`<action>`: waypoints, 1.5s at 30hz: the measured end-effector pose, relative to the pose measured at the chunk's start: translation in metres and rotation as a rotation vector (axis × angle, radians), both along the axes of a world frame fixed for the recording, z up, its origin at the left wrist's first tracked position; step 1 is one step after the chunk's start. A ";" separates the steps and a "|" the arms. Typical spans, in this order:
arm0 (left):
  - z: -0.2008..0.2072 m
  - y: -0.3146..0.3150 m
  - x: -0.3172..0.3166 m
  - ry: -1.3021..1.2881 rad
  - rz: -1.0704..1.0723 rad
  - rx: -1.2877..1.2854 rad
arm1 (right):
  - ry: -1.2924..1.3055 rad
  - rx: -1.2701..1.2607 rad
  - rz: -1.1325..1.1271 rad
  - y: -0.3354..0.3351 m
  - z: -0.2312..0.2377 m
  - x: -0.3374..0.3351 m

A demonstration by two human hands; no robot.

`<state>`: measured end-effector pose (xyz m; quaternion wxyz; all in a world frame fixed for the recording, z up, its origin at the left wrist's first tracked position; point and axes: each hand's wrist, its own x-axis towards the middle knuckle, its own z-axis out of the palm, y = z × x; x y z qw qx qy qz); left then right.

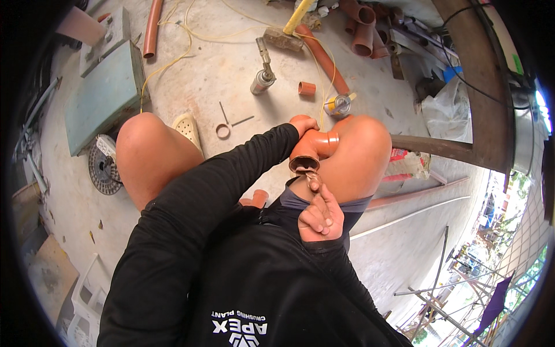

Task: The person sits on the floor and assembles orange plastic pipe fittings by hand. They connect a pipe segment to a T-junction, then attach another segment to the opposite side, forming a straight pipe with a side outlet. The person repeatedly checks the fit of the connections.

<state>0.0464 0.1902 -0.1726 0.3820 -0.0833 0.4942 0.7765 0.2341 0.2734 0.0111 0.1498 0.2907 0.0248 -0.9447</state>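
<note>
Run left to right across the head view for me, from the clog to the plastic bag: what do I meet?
Beige clog → metal ring → gas torch → left hand → tin can → plastic bag.

From where I stand, the pipe elbow (321,143) lies against the person's (243,254) right thigh (354,165); call it the dial's centre, twelve being straight ahead of the person. The left hand (303,125) is on its far part at eleven, the right hand (321,215) just off its near mouth at six. On the floor (202,81), the gas torch (263,82) stands at eleven, a short pipe piece (306,88) at twelve, a can (337,107) at one. Behind these, a long pipe (325,61) runs between hammer (283,39) and can. At nine, a ring (223,130) sits between elbow and shoe (186,126). Piled pipes (363,37) lie far out at one, a bag (448,118) near three.
</note>
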 end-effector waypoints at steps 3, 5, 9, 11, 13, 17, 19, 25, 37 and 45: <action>0.022 -0.009 0.001 -0.060 0.020 0.064 | 0.065 -0.047 -0.004 -0.003 0.001 0.002; 0.040 -0.018 0.000 -0.017 -0.005 -0.048 | 0.181 0.690 0.511 -0.007 0.003 -0.003; 0.085 -0.049 -0.012 -0.051 0.095 -0.277 | 0.541 1.764 0.838 -0.012 0.008 -0.028; 0.109 -0.065 -0.020 -0.225 0.255 -0.235 | 0.728 2.145 0.834 -0.016 0.011 -0.042; 0.129 -0.086 -0.030 -0.154 0.284 -0.248 | 0.843 2.142 0.751 -0.024 0.016 -0.051; 0.145 -0.137 -0.043 0.124 0.325 -0.639 | 0.930 2.024 0.456 -0.038 0.039 -0.060; 0.144 -0.151 -0.042 -0.030 0.493 -0.509 | 0.916 2.166 0.248 -0.031 0.055 -0.071; 0.133 -0.144 -0.039 -0.128 0.811 -0.276 | 1.238 2.416 0.286 -0.034 0.032 -0.101; 0.098 -0.147 -0.015 -0.187 0.883 -0.457 | 0.963 2.254 0.657 -0.100 -0.073 -0.114; 0.077 -0.152 -0.020 -0.289 0.966 -0.270 | 0.827 2.031 0.490 -0.093 -0.076 -0.124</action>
